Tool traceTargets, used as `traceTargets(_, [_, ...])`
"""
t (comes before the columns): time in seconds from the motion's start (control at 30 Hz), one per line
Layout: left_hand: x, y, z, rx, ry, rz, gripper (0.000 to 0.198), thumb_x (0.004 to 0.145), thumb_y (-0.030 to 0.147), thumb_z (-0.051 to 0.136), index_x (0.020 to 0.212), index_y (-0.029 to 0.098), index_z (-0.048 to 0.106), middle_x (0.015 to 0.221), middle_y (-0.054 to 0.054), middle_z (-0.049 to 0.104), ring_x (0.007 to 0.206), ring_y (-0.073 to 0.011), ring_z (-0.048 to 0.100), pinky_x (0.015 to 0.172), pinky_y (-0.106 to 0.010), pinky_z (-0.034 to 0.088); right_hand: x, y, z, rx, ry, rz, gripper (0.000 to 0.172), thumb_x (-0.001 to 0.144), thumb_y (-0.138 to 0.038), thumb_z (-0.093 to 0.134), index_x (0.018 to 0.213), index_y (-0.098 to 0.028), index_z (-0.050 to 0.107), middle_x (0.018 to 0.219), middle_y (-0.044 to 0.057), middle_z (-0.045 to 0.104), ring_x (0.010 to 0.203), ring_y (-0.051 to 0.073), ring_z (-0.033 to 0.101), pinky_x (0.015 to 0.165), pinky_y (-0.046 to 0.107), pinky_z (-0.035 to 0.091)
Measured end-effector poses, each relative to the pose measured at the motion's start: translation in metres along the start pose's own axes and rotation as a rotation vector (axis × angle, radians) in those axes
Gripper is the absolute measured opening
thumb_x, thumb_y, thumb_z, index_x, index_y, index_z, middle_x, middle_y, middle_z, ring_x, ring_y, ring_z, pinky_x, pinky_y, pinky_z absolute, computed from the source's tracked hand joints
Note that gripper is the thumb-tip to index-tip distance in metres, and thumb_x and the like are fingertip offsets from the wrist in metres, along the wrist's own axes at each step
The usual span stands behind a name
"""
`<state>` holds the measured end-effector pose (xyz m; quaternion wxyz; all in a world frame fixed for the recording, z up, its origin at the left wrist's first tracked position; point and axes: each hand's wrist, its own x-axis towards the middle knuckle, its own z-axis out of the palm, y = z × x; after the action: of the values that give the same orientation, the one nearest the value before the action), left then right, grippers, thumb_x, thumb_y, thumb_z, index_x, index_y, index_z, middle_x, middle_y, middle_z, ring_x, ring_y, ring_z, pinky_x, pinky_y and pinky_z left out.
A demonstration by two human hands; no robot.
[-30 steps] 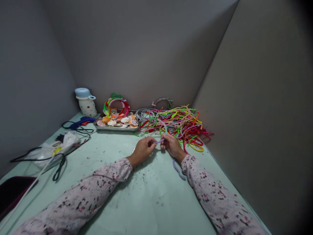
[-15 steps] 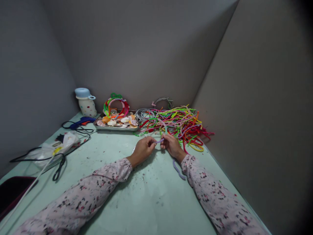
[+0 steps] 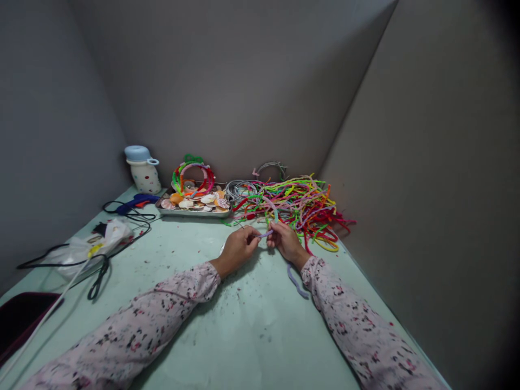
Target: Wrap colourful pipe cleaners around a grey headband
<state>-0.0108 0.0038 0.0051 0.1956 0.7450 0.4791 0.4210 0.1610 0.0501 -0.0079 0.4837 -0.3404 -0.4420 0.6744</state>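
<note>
Between my hands is a wire ring partly wrapped in pipe cleaner, with a purple pipe cleaner (image 3: 266, 234) showing on the stretch between my fingertips. My left hand (image 3: 236, 246) pinches the ring on the left, where thin bare wire sticks up past the fingers. On the other side, my right hand (image 3: 287, 241) is closed on the wrapped part, its fingertips partly hiding the purple wrap. A light teal section (image 3: 276, 215) rises just above the right fingers. Below the right wrist, a loose purple length (image 3: 296, 281) lies near the sleeve; whether it joins the wrap is hidden.
Behind my hands spreads a tangled heap of coloured pipe cleaners (image 3: 309, 203), beside coiled grey wire (image 3: 239, 190). A metal tray (image 3: 195, 214) holds shells and finished-looking rings (image 3: 209, 179). Leftward are a bottle (image 3: 144, 176), blue glue gun (image 3: 134, 203), black cable (image 3: 103, 271) and plastic bag (image 3: 114, 235).
</note>
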Motion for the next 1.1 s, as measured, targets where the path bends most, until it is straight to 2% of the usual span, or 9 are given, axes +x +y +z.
traceTargets(1.1, [-0.0033,0.0016,-0.0025,0.149,0.033,0.165,0.011,0.082,0.015,0.054,0.088,0.018,0.064,0.076,-0.001,0.061,0.07,-0.0129,0.056,0.065,-0.024,0.041,0.0004,0.0003,-0.0006,0.001,-0.019,0.009,0.022,0.078,-0.038,0.063,0.073,-0.018,0.055,0.05,-0.003,0.058,0.039,0.011,0.055,0.034,0.018,0.04])
